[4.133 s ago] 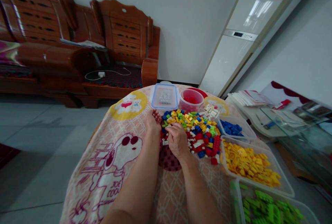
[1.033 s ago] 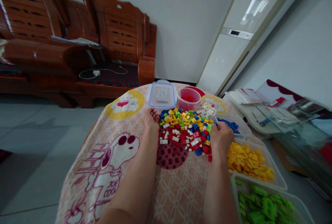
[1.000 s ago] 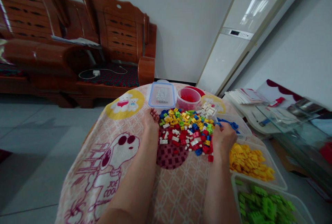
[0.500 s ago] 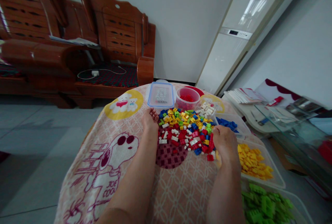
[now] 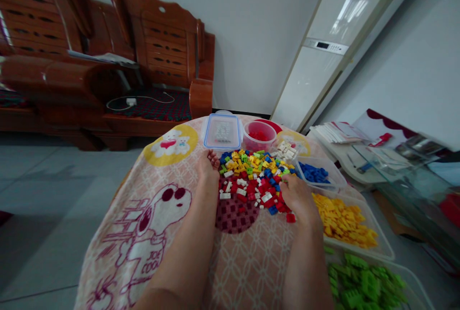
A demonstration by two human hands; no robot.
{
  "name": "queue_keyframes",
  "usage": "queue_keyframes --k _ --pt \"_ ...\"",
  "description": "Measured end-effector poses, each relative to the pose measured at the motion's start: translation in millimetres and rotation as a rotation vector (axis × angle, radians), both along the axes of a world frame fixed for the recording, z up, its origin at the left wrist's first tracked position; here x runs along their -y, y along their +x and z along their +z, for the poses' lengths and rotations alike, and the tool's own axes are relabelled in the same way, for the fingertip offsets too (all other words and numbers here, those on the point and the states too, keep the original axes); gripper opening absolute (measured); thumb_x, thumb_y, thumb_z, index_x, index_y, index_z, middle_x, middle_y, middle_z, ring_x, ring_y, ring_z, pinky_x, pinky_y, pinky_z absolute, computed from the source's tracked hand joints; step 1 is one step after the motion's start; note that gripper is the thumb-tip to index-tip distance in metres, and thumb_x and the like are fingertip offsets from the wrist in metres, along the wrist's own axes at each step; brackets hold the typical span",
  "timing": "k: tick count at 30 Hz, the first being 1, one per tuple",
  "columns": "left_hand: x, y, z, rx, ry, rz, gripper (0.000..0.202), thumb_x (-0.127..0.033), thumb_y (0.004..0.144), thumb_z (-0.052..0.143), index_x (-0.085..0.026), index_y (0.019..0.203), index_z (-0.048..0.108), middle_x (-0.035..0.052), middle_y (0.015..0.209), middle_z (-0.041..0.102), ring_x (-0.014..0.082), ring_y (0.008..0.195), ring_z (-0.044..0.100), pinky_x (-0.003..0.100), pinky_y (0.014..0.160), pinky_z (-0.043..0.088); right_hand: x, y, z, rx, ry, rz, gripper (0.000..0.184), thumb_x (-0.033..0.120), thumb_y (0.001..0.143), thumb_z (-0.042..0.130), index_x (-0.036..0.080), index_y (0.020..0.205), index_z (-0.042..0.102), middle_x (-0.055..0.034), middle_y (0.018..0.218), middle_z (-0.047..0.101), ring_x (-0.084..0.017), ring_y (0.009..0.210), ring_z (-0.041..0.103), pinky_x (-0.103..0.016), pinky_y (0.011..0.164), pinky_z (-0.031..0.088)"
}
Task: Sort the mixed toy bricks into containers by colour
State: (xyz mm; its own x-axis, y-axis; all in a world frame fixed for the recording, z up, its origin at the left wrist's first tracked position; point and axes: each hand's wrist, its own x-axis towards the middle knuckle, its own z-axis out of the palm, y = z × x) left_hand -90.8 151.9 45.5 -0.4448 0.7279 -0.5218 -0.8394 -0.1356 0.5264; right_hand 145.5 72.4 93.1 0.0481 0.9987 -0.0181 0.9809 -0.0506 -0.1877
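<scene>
My left hand: rests on the pink cartoon-printed tablecloth, touching the heap's left edge; fingers curled, and I cannot tell if they hold anything.
My right hand: on the heap's right edge, fingers bent down among the bricks; I cannot tell if they pinch one.
Heap of small mixed-colour plastic bricks: toward the table's far edge, between my hands.
Clear tub of blue bricks: right edge, just beyond my right hand.

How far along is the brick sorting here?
Partly done. Tubs already hold sorted yellow bricks, blue bricks, green bricks and red bricks. The right hand reaches into the mixed pile; the left hand rests at its edge. That pile, many colours, is yet to be sorted.
</scene>
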Motion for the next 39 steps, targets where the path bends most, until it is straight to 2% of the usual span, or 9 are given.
queue_keyframes --k 7,12,17,22,26,28,30,33,39 --pt "-0.3 -1.3 -4.3 -0.011 0.043 -0.010 0.016 -0.014 0.083 0.050 -0.014 0.067 0.054 -0.0059 0.050 0.049 0.0023 0.037 0.043 0.010 0.037 0.035 0.4 -31.1 1.7 -0.172 0.036 0.177 0.035 0.021 0.097 0.043 0.014 0.123 0.064 -0.0109 0.118 0.070 -0.018 0.111 0.062 -0.024 0.095 0.039" --pt "-0.8 -1.0 -4.1 -0.011 0.013 -0.012 0.011 -0.015 0.080 0.054 -0.015 0.069 0.054 -0.0055 0.052 0.050 0.0024 0.037 0.043 0.010 0.037 0.034 4.9 -7.7 12.2 -0.026 0.083 0.042 0.036 0.018 0.098 0.036 0.016 0.112 0.070 -0.0115 0.110 0.073 -0.020 0.106 0.064 -0.025 0.086 0.040" --pt "-0.2 0.1 -3.3 -0.008 0.029 -0.006 0.014 -0.014 0.082 0.052 -0.014 0.068 0.054 -0.0054 0.052 0.050 0.0027 0.038 0.043 0.010 0.037 0.035 7.1 14.3 12.4 0.166 -0.060 -0.031 0.038 0.017 0.097 0.035 0.013 0.096 0.072 -0.0155 0.096 0.073 -0.023 0.095 0.068 -0.029 0.078 0.041" --pt "1.1 0.7 -0.7 0.002 0.014 -0.012 0.016 -0.013 0.083 0.049 -0.014 0.068 0.054 -0.0051 0.051 0.050 0.0025 0.037 0.043 0.010 0.036 0.034 -1.3 3.9 -3.9 0.132 -0.094 -0.001 0.036 0.014 0.095 0.037 0.011 0.099 0.073 -0.0178 0.102 0.073 -0.023 0.100 0.067 -0.029 0.083 0.042" --pt "1.0 0.7 -1.2 -0.012 0.025 -0.008 0.013 -0.013 0.080 0.052 -0.014 0.068 0.055 -0.0052 0.051 0.050 0.0030 0.038 0.043 0.010 0.036 0.034 -7.0 -9.4 -6.9 -0.074 -0.049 0.159 0.037 0.015 0.095 0.037 0.017 0.109 0.072 -0.0094 0.108 0.074 -0.018 0.108 0.064 -0.024 0.090 0.041" --pt "0.4 0.4 -2.5 -0.020 0.035 -0.007 0.012 -0.014 0.080 0.053 -0.015 0.068 0.055 -0.0052 0.051 0.050 0.0031 0.038 0.044 0.010 0.036 0.034 -5.8 -11.1 -3.0 -0.120 0.001 0.166 0.039 0.016 0.095 0.037 0.018 0.114 0.070 -0.0079 0.112 0.073 -0.017 0.110 0.063 -0.024 0.091 0.041" --pt "-0.2 0.1 -3.7 -0.019 0.027 -0.008 0.012 -0.014 0.080 0.053 -0.015 0.068 0.055 -0.0050 0.051 0.050 0.0032 0.038 0.044 0.010 0.036 0.034 -2.2 -8.2 2.0 -0.067 0.028 0.108 0.039 0.016 0.096 0.036 0.017 0.113 0.070 -0.0098 0.111 0.073 -0.019 0.107 0.064 -0.025 0.089 0.041" --pt "-0.6 0.0 -4.3 -0.014 0.018 -0.011 0.012 -0.015 0.080 0.053 -0.015 0.069 0.054 -0.0051 0.051 0.050 0.0031 0.037 0.043 0.010 0.036 0.034 4.0 1.2 7.0 0.085 -0.010 0.023 0.037 0.017 0.097 0.035 0.014 0.104 0.072 -0.0143 0.103 0.074 -0.022 0.100 0.066 -0.028 0.084 0.042" --pt "0.3 1.1 -1.9 -0.004 0.030 -0.005 0.016 -0.014 0.084 0.050 -0.014 0.068 0.054 -0.0053 0.052 0.050 0.0026 0.038 0.043 0.010 0.037 0.034 3.4 6.7 -1.2 0.124 -0.106 0.075 0.036 0.012 0.095 0.037 0.011 0.104 0.072 -0.0158 0.105 0.073 -0.022 0.102 0.067 -0.027 0.086 0.043"
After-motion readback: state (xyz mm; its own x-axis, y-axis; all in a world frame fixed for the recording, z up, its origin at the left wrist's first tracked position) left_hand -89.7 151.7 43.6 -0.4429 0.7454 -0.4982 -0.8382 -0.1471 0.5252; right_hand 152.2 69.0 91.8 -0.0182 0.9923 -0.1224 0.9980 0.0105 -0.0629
